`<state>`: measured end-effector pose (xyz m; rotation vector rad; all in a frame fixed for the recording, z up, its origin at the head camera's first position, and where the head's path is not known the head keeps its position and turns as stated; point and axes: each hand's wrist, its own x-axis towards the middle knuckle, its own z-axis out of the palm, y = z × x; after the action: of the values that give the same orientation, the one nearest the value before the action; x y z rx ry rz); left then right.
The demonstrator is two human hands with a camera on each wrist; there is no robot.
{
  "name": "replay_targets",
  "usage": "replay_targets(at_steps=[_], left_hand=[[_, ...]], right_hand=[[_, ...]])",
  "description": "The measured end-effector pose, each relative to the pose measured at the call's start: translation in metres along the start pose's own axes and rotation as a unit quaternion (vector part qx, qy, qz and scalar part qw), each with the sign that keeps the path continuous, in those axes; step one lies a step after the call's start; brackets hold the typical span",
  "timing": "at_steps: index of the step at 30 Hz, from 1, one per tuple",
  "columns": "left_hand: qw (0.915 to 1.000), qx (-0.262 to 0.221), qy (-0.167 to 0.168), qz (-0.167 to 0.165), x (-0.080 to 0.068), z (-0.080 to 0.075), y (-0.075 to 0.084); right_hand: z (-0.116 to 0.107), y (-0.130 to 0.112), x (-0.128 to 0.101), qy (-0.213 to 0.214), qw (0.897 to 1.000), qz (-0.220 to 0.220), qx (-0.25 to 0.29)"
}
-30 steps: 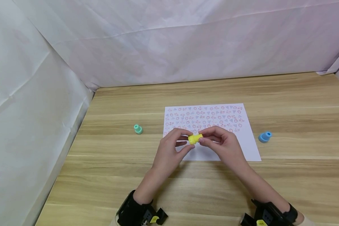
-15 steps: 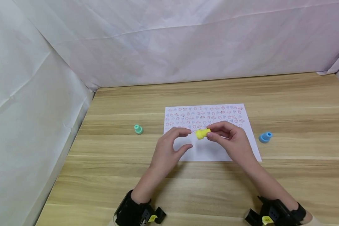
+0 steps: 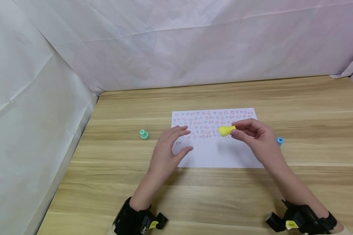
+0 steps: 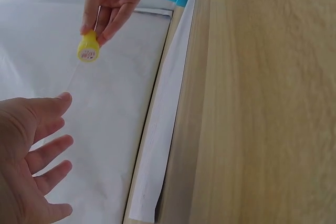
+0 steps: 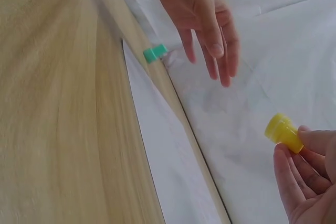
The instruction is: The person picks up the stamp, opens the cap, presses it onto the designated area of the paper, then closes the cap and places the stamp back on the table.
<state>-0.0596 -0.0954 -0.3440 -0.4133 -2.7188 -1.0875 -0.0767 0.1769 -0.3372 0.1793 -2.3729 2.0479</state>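
One yellow stamp (image 3: pixel 226 131) is now pinched by the right grip (image 3: pixel 258 138) alone above the printed sheet (image 3: pixel 209 151), the left grip (image 3: pixel 166 145) having drawn away, fingers well apart, nothing held, so handling appears single-handed.

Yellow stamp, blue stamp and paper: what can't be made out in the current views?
- Yellow stamp: left wrist view, the design on its end is too small and blurred to read.
- Blue stamp: head view, the right hand hides most of its lower part.
- Paper: head view, the left hand covers part of its left side.
- In the right wrist view, the right hand is cut off by the right and bottom edges.
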Motion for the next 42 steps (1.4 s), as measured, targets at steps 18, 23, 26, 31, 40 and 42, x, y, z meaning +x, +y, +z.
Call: replay_targets(at_steps=[18,23,26,31,40,42], left_hand=[[0.9902,0.134,-0.024,-0.032,0.007,-0.037,-0.022],[0.9796,0.196,-0.028,-0.036,0.007,-0.041,-0.029],[0.9721,0.227,-0.035,-0.045,0.007,-0.042,-0.033],[0.9652,0.25,-0.051,-0.06,0.006,-0.044,-0.038],[0.955,0.274,-0.077,-0.083,0.007,-0.047,-0.045],[0.9527,0.28,-0.08,-0.088,0.007,-0.048,-0.047]], right_hand=[[-0.055,0.006,-0.002,0.08,0.988,-0.014,-0.131],[-0.067,0.009,-0.003,0.121,0.973,-0.023,-0.194],[-0.073,0.01,-0.003,0.131,0.968,-0.031,-0.213],[-0.082,0.011,-0.003,0.14,0.961,-0.038,-0.237],[-0.098,0.015,-0.001,0.143,0.938,-0.043,-0.312],[-0.101,0.016,-0.001,0.141,0.935,-0.041,-0.324]])
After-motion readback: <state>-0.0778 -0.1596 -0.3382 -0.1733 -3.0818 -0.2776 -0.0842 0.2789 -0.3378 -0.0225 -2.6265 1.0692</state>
